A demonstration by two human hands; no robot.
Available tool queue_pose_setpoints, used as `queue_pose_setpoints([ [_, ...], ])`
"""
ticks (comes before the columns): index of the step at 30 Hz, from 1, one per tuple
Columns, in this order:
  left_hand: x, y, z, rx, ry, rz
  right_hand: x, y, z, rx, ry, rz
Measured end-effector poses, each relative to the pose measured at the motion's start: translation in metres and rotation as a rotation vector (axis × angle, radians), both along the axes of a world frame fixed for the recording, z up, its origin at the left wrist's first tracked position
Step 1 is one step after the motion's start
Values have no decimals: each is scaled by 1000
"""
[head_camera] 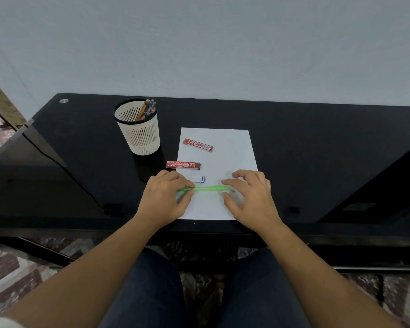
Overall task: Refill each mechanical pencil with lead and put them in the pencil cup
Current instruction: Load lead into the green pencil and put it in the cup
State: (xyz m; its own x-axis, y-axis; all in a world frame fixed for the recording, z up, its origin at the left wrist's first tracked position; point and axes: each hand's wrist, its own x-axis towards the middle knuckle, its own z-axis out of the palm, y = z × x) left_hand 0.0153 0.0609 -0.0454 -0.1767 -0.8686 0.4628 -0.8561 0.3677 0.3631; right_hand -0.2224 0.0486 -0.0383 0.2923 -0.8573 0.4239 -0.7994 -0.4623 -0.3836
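Above white paper (234,150) on the desk (317,150), left grip (166,197) and right grip (251,197) each pinched an end of the green mechanical pencil (207,188); a jerky pull risked scattering parts or snapping lead.

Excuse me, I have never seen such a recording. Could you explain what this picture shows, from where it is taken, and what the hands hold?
No machine here: a person wears one camera on the head, which looks down at two bare hands. On the black glass table lies a white sheet of paper. On it are a flat red lead case and a small white and blue piece; a second red lead case lies across its left edge. Left of the paper stands a white slatted plastic pencil cup with several pencils inside. The left hand and the right hand hold a translucent green mechanical pencil, one at each end.
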Motion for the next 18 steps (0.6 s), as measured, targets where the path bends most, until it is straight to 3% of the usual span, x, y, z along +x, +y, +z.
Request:
queue_pose_setpoints([
  [9, -3, 3, 2, -26, 37, 0, 0, -3, -3, 44, 12, 17],
  [15, -2, -10, 8, -49, 120, 180, 0, 0, 1, 14, -80, 21],
  [18, 2, -30, 23, 64, 38, 245, 0, 0, 1, 3, -138, 17],
])
